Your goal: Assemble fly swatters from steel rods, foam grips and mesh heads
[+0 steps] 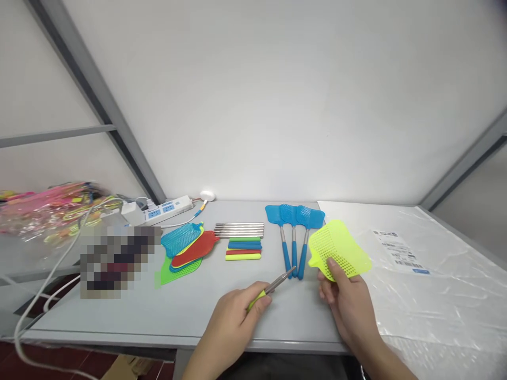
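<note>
My left hand (240,316) is closed around a fly swatter handle (257,301) with a yellow-green grip and a metal rod pointing up to the right. Between thumb and fingers, my right hand (348,298) pinches a yellow fly swatter head (336,248), its socket end turned left toward the rod. Rod and head are apart. Behind them, three blue fly swatters (293,237) lie side by side with their handles toward me. To their left are several metal rods (239,230) and coloured grips (244,249) in green, blue, red and yellow.
Loose swatter heads (190,250) in blue, red, yellow and green overlap at the left. A power strip (168,210) with white cables stands behind them, near bagged items (59,211). White plastic sheeting (447,285) with a label (402,252) covers the right side.
</note>
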### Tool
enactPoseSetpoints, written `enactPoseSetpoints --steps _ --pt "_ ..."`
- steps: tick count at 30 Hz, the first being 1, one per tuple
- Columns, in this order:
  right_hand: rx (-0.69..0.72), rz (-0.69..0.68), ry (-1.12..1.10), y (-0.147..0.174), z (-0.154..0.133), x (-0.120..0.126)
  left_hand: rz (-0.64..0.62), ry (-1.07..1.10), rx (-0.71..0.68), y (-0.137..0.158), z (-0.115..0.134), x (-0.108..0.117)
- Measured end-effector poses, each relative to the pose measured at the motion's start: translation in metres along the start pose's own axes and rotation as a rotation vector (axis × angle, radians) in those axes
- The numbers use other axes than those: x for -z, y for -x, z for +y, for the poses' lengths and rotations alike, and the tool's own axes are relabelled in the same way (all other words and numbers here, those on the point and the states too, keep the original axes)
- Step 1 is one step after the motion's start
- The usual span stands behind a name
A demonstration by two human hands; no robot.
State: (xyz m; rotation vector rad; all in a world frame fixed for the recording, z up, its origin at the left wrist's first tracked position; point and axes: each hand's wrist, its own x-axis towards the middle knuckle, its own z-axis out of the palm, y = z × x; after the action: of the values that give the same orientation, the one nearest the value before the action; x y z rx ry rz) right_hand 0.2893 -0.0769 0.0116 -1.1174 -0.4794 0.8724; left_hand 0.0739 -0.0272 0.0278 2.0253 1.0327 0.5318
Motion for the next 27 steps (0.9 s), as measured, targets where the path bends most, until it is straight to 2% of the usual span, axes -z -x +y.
enactPoseSetpoints --steps 5,12,19,27 --pt "0.054 -0.066 0.110 0.002 0.008 0.005 -0.042 0.005 0.007 -0.003 0.003 -0.008" --pt "0.143 -0.127 0.236 0.007 0.005 0.004 0.030 0.024 -0.009 0.001 -0.003 -0.011" --pt "0.167 -0.096 0.158 0.008 0.008 0.004 0.074 0.009 -0.061 0.003 -0.003 -0.012" --pt "0.190 -0.097 0.244 0.009 0.005 0.005 0.111 0.075 -0.088 0.003 -0.007 -0.013"
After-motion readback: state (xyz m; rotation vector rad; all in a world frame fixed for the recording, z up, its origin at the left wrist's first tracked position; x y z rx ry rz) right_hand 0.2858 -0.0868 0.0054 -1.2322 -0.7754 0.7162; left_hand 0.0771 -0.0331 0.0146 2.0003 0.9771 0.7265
